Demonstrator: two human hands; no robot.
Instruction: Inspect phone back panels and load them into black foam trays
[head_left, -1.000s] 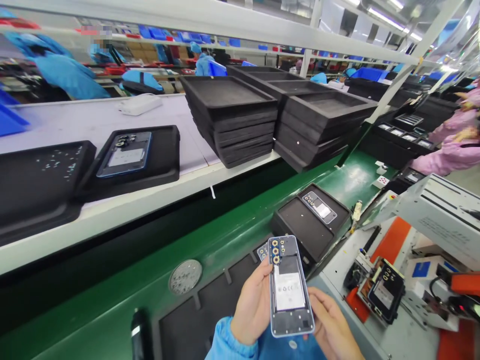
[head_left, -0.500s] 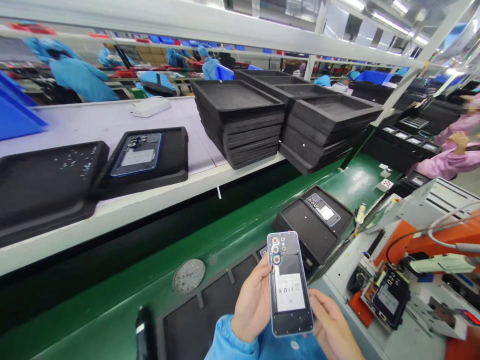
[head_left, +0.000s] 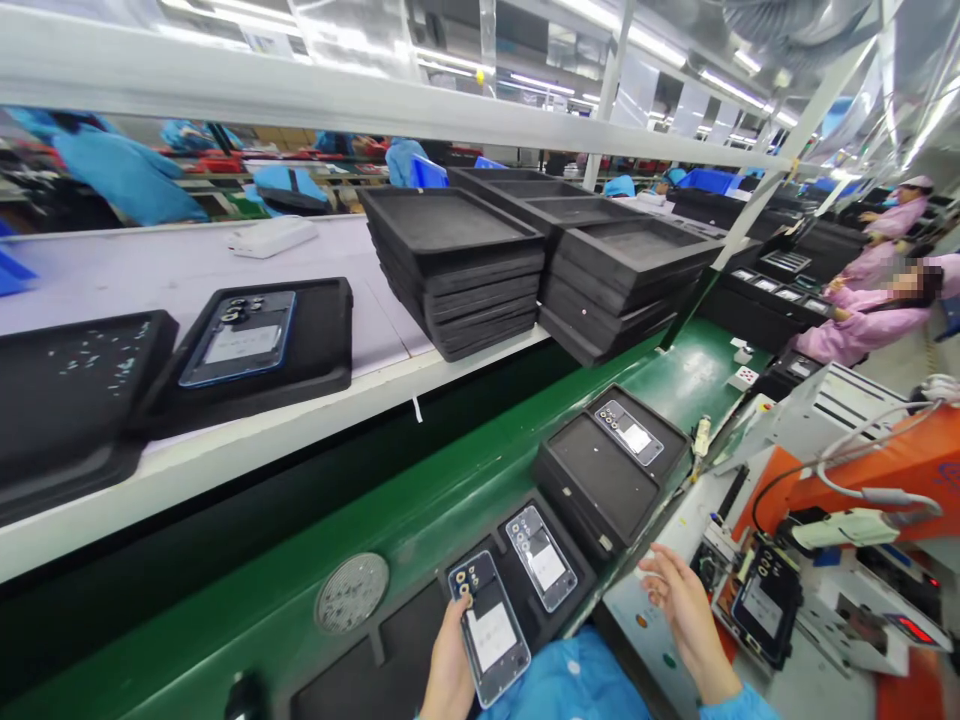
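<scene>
The left hand (head_left: 450, 672) clamps its grip on the phone back cover (head_left: 489, 628), low over the black tray (head_left: 517, 590). Just right lies a second cover (head_left: 541, 543). It should go down flat, clear of that neighbour. Right hand (head_left: 679, 600) hovers open, empty.

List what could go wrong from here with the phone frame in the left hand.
1. The left hand holds the phone frame by one edge only, while the right hand is off it and open. That grip may let it slip.
2. It sits close beside a second phone frame in the black tray; the two could knock or scratch.
3. The tray lies at the green belt edge, so a nudge might tip it.
</scene>
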